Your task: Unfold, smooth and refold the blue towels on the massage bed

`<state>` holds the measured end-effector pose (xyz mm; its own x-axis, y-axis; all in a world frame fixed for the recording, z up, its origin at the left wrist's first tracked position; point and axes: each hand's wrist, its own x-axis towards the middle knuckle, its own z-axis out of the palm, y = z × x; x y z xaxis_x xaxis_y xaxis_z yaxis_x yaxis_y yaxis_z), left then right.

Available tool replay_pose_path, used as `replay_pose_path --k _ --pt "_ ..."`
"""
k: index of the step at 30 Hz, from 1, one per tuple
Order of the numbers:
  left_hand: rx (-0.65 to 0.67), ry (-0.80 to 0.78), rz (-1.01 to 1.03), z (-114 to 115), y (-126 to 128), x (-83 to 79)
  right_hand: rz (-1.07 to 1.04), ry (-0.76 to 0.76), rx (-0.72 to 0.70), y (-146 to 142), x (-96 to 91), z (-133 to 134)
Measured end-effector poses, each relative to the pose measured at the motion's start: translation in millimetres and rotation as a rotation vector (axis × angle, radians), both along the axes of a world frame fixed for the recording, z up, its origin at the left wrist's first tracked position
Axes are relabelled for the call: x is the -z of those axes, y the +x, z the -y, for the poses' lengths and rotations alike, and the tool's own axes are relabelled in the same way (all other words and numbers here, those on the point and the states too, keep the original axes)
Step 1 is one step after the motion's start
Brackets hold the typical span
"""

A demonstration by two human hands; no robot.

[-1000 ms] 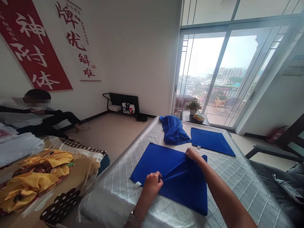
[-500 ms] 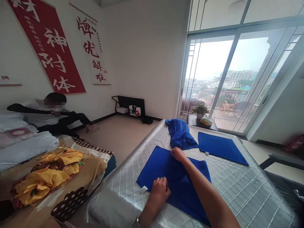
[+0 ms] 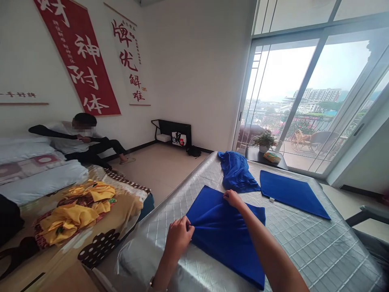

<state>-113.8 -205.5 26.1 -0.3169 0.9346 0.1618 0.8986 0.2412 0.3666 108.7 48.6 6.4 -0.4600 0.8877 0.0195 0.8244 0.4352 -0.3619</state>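
A blue towel (image 3: 225, 235) lies on the silver quilted mattress (image 3: 304, 243) in front of me. My left hand (image 3: 178, 237) pinches its near left edge, and the cloth bunches into folds there. My right hand (image 3: 232, 198) grips the far edge of the same towel. Beyond it sit a crumpled pile of blue towels (image 3: 237, 172) and a flat blue towel (image 3: 291, 194) with a small white tag.
To the left is a bed with yellow cloths (image 3: 75, 211) heaped on a patterned blanket. A person (image 3: 82, 138) sits by the left wall under red banners. A small table with a potted plant (image 3: 264, 142) stands before the glass balcony doors.
Both hands went from lying on the towel to pinching its left edges, gathering the cloth into folds. The camera view swung to the left.
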Motion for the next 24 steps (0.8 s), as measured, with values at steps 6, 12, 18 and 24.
replay_pose_path --k 6,12,18,24 --pt "-0.072 -0.1 0.064 -1.0 -31.0 20.1 -0.002 -0.017 0.005 0.5 -4.8 1.2" --pt "-0.057 0.034 0.047 5.5 -28.3 24.6 0.032 -0.045 0.019 -3.3 -9.2 2.0" --pt "-0.031 0.099 0.099 5.7 -35.6 31.4 0.091 -0.114 0.014 -8.8 -26.8 -8.4" --pt "-0.019 0.096 0.216 7.2 -40.3 31.1 -0.004 -0.072 -0.067 -49.1 -46.1 -25.1"
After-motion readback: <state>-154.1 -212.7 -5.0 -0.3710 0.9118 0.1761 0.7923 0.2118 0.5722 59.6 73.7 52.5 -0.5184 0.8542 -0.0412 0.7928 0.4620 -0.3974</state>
